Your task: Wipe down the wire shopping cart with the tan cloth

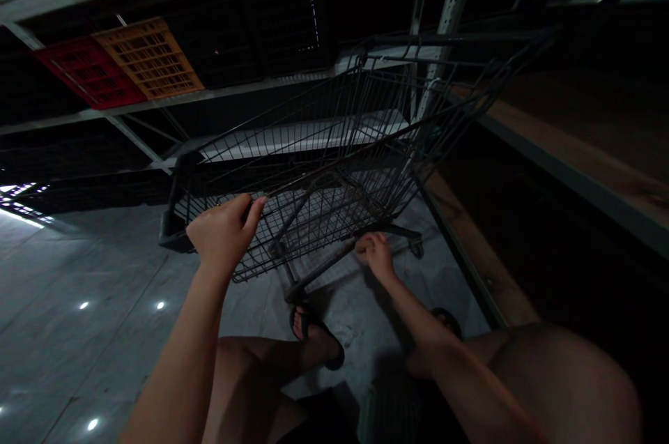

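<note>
A dark metal shopping cart (pixel 313 186) stands across the middle of the view, its wire basket bare where I can see into it. Over the cart's near rim, toward its left end, my left hand (pixel 224 228) is closed with the thumb raised; the fingers wrap around the rim. My right hand (pixel 375 252) is lower, beside the cart's lower frame (pixel 334 259). Its fingers are curled in around a small brownish thing that is too dim to make out.
Shelving (pixel 251 88) behind the cart holds a red crate (pixel 88 71), a yellow crate (pixel 151 57) and dark crates. A wooden-edged platform (pixel 575 144) runs along the right. My feet in black sandals (pixel 318 336) rest on the grey tiled floor (pixel 104 291).
</note>
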### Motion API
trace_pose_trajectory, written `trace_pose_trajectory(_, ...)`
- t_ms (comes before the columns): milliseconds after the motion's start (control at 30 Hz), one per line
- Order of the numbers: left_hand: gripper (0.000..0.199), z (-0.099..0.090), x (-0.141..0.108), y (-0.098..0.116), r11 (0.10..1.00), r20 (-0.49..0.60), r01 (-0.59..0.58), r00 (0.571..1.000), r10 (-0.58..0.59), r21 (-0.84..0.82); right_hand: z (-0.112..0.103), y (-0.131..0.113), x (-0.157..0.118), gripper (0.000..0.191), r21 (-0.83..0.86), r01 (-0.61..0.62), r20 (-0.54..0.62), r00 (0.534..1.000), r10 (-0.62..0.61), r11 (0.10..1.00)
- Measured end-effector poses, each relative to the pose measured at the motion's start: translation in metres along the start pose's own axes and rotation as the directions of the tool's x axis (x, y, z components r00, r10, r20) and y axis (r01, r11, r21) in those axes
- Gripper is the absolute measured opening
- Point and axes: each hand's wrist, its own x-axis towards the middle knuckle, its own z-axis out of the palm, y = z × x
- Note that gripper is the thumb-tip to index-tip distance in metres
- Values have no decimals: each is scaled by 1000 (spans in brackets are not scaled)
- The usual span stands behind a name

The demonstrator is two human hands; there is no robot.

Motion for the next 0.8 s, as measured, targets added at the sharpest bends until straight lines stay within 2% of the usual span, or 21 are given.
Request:
trace_pose_trajectory(67, 48, 2, 0, -2, 1000, -14, 4, 1000, -4, -7, -20, -3, 46, 20, -19, -55, -126, 991, 52, 998)
trace_pose_trajectory(133, 49, 4, -1, -4, 1000, -25, 12, 1000, -12, -14, -47, -14, 104, 26, -27, -52, -253, 967, 43, 998)
trace_pose_trajectory(200, 49, 5, -1, -5, 1000, -32, 17, 999, -17, -13, -73, -31, 160, 29, -31, 86, -445, 891, -91, 996)
trace_pose_trajectory(233, 48, 6, -1, -6, 1000, -34, 18, 999, -18, -10, -84, -39, 183, 31, -62, 151, -488, 858, -162, 987)
trace_pose_trajectory(300, 48, 6, -1, -6, 1000, -34, 16, 999, -16, -3, -93, -51, 211, 34, -114, 219, -523, 816, -246, 969)
trace_pose_trajectory(333, 48, 6, -1, -7, 1000, -32, 15, 999, -15, -1, -91, -53, 214, 34, -123, 224, -512, 820, -255, 967)
trace_pose_trajectory(400, 49, 6, -1, -6, 1000, -31, 15, 999, -15, 2, -73, -48, 196, 33, -94, 174, -434, 879, -198, 980)
trace_pose_trajectory(433, 49, 5, -1, -6, 1000, -31, 14, 999, -14, 4, -59, -42, 177, 31, -62, 125, -366, 920, -139, 990)
trace_pose_trajectory(500, 48, 5, 0, -5, 1000, -32, 9, 999, -9, 8, -29, -26, 126, 30, 10, -26, -149, 988, 27, 1000)
trace_pose_trajectory(567, 48, 4, 0, -4, 1000, -29, 3, 1000, -2, 15, -6, -10, 72, 24, 72, -165, 99, 983, 158, 984)
trace_pose_trajectory(600, 47, 4, 0, -4, 1000, -27, 1, 1000, -1, 18, 1, -3, 48, 19, 83, -189, 164, 971, 173, 979)
trace_pose_trajectory(633, 47, 3, 0, -3, 1000, -26, 0, 1000, 0, 20, 5, 3, 27, 17, 94, -208, 208, 960, 186, 974)
trace_pose_trajectory(700, 48, 3, 0, -3, 1000, -25, 2, 1000, -1, 21, 4, 10, 3, 16, 106, -224, 213, 957, 198, 969)
trace_pose_trajectory(733, 48, 3, 0, -3, 1000, -24, 0, 1000, 0, 20, 1, 12, -1, 17, 112, -232, 190, 959, 209, 966)
trace_pose_trajectory(800, 47, 3, 1, -4, 1000, -23, 0, 1000, 0, 20, -9, 12, 11, 22, 121, -244, 114, 966, 230, 962)
